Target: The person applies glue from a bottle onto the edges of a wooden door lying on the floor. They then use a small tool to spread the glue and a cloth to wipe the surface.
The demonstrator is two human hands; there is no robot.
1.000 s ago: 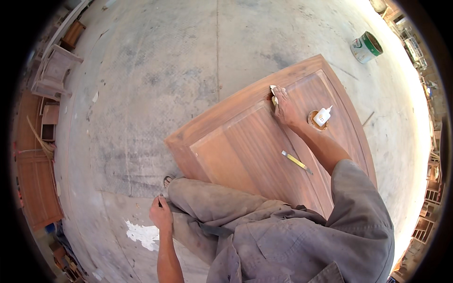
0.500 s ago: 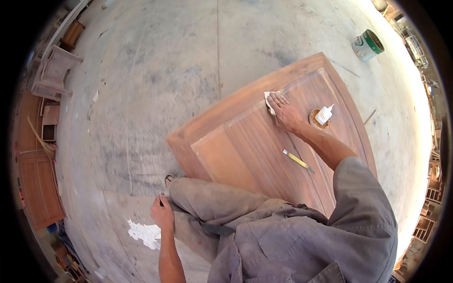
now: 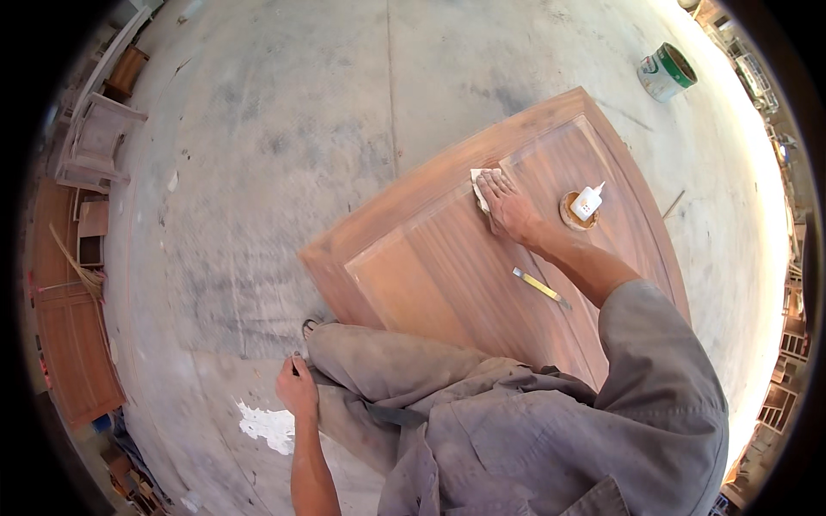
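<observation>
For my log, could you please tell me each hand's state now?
Left hand: curled closed; contents cannot be told.
Right hand: open, over a pale sheet on the panel.

- Panel [image 3: 482, 271]: wood, matt, streaky grain, smooth-looking flats.
- Sheet [image 3: 476, 179]: thin, matt, paper-like, creased.
- Bottle [image 3: 587, 203]: smooth white plastic.
- Cutter [image 3: 539, 287]: smooth, plastic-looking yellow body.
- Bucket [image 3: 661, 79]: smooth-walled; plastic or metal, unclear.
- Clothes [image 3: 516, 447]: matt woven cloth, wrinkled.
- Floor [image 3: 284, 155]: matt concrete, scuffed, stained.
</observation>
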